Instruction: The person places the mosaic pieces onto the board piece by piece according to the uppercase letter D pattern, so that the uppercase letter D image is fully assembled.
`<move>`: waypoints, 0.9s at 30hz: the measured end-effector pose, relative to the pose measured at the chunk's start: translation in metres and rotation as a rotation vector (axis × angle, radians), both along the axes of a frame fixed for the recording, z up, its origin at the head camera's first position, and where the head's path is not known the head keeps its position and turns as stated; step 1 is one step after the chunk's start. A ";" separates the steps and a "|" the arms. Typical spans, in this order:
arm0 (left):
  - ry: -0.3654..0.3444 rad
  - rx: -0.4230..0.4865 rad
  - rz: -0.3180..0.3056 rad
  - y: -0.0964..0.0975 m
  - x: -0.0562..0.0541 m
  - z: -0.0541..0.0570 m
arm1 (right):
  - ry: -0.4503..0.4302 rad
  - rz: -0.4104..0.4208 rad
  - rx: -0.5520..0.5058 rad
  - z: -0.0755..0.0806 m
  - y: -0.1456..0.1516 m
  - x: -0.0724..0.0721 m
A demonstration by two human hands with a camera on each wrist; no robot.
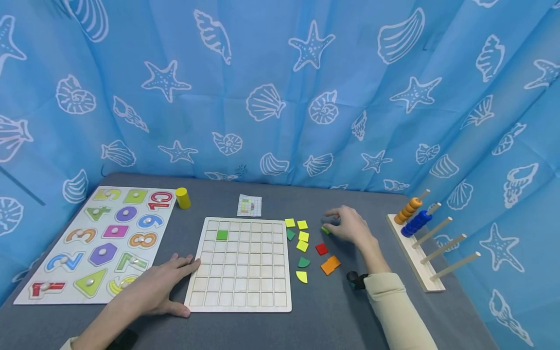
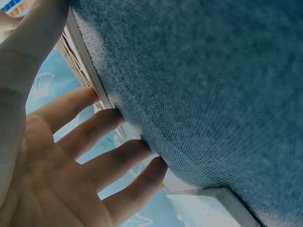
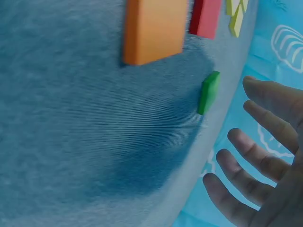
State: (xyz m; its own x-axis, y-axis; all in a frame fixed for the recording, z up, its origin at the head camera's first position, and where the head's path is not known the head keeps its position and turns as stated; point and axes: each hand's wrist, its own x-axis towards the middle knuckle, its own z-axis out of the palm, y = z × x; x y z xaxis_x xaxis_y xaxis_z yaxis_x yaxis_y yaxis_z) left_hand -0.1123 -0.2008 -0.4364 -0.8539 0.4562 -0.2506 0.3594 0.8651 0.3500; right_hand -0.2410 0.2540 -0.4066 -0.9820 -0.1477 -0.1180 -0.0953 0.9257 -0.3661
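A square wooden grid board (image 1: 239,291) lies mid-table, with one green square tile (image 1: 222,235) in its upper left part. My left hand (image 1: 164,287) rests at the board's left edge, fingers spread, with the thumb and index fingertips right at the rim. In the left wrist view its fingers (image 2: 113,163) are loosely extended and hold nothing. Over the table right of the board reaches my right hand (image 1: 348,224), its fingers (image 3: 265,163) apart and nothing between them. A green tile (image 3: 209,93) lies on the cloth just below that hand, partly hidden in the head view.
Beside the board lie yellow tiles (image 1: 304,236), dark green pieces (image 1: 304,262), a red tile (image 1: 321,249) and orange tiles (image 1: 329,266). A small pattern card (image 1: 249,205) and yellow cylinder (image 1: 183,198) are behind. A number puzzle (image 1: 144,194) stands left, a bead rack (image 1: 415,262) right.
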 end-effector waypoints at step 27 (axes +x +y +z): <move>-0.020 -0.003 0.019 0.000 0.000 -0.001 | -0.067 -0.032 0.011 -0.018 0.000 -0.003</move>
